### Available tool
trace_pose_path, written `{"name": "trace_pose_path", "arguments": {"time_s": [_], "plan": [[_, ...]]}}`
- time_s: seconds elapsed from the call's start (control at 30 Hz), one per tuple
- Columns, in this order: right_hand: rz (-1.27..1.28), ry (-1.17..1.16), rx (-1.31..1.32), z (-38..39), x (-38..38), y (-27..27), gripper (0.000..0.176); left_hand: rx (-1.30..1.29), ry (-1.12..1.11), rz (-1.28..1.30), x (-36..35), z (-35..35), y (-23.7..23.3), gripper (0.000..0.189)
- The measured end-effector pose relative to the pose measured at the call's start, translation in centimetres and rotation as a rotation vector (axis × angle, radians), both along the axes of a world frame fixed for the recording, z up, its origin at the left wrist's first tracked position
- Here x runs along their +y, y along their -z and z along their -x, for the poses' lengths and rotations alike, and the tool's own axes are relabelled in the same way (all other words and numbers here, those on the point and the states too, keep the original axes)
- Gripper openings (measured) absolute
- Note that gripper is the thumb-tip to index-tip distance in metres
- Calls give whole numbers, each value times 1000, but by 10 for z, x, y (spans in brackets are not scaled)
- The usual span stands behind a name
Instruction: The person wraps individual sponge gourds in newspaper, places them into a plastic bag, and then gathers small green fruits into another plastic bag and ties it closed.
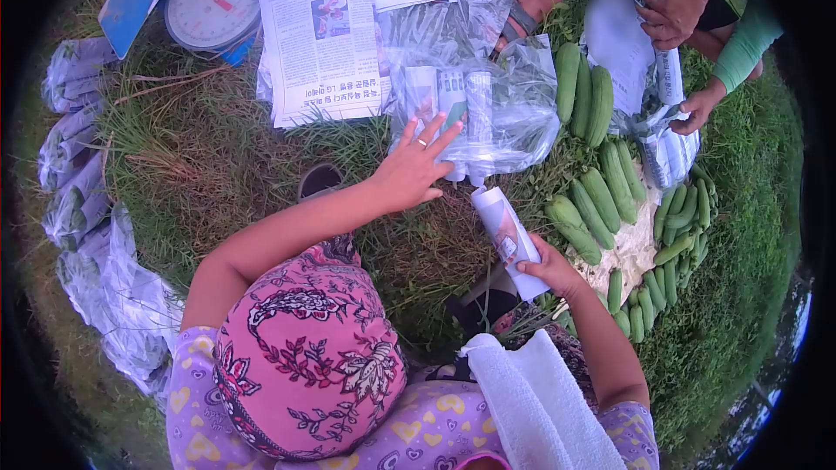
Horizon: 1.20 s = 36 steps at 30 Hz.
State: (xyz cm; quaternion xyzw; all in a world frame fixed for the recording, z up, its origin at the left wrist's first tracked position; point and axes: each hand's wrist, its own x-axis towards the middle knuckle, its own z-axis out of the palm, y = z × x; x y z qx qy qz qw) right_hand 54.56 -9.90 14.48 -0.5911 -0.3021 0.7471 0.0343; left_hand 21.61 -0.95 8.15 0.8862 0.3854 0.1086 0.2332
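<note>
My left hand [422, 161], with a ring on one finger, lies with fingers spread at the near edge of a clear plastic bag [531, 135]. In the bag lie several newspaper rolls [480, 113] side by side. My right hand [547, 270] is wrapped round the lower end of another newspaper roll [505, 235]. That roll slants with its far end close to the bag's opening. What is inside the rolls is hidden. Just right of my right hand lie several large green cucumbers [596, 200].
Newspaper sheets [322, 52] are stacked beyond my left hand, beside a dial scale [213, 0]. Filled plastic bags [113, 270] line the left. Smaller cucumbers [688, 218] lie at right. Another person's hands [679, 22] hold a newspaper roll over a bag at upper right.
</note>
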Motion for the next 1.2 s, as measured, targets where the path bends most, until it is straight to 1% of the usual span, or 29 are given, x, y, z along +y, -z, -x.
{"name": "trace_pose_path", "arguments": {"time_s": [0.03, 0.13, 0.23, 0.3, 0.37, 0.43, 0.53, 0.63, 0.73, 0.83, 0.87, 0.97, 1.03, 1.07, 1.1, 1.13, 1.17, 1.2], "plan": [[-43, 32, -3, 3, 2, 9, 69, 91, -21, 4, 2, -2, 4, 46], [-158, 141, 5, 23, 18, 39, 66, 113, -33, -79, 6, -6, 13, 46], [-304, 277, -21, 40, 48, 67, 64, 10, -46, -57, 8, -8, 10, 49], [-382, 328, -38, 45, 68, 83, 63, 0, -49, -56, 8, -7, 7, 51], [-500, 327, -52, 46, 85, 99, 60, -4, -48, -43, 7, -7, 4, 52], [-492, 402, -47, 49, 98, 109, 57, -6, -44, -19, 6, -7, 3, 53], [-477, 414, -59, 48, 108, 124, 53, 36, 0, 19, 4, -8, 9, 53], [-574, 468, -112, 54, 111, 134, 52, 43, 29, 17, 2, -8, 13, 54], [-677, 429, -234, 51, 112, 149, 58, 72, 45, 47, 3, -5, 13, 57], [-745, 211, -503, 38, 119, 164, 64, 59, 37, 61, 2, -4, 12, 59], [-782, 189, -515, 33, 120, 170, 64, 48, 34, 59, 2, -3, 13, 60], [-750, -2, -722, 31, 127, 161, 62, 40, 32, 67, -1, 0, 13, 60], [-774, -83, -810, 41, 129, 141, 59, 61, 45, 79, -2, 4, 10, 60], [-787, -112, -839, 39, 130, 145, 57, 60, 27, 87, -3, 7, 10, 59], [-775, -189, -840, 36, 131, 140, 58, 54, 20, 92, -6, 10, 10, 59], [-802, -256, -885, 36, 127, 128, 64, 76, 12, 86, -8, 13, 7, 59], [-817, -446, -888, 27, 125, 117, 67, 92, 9, 78, -10, 15, 3, 59], [-947, -541, -912, 23, 118, 80, 65, 128, 10, 64, -12, 18, -4, 60]]}}
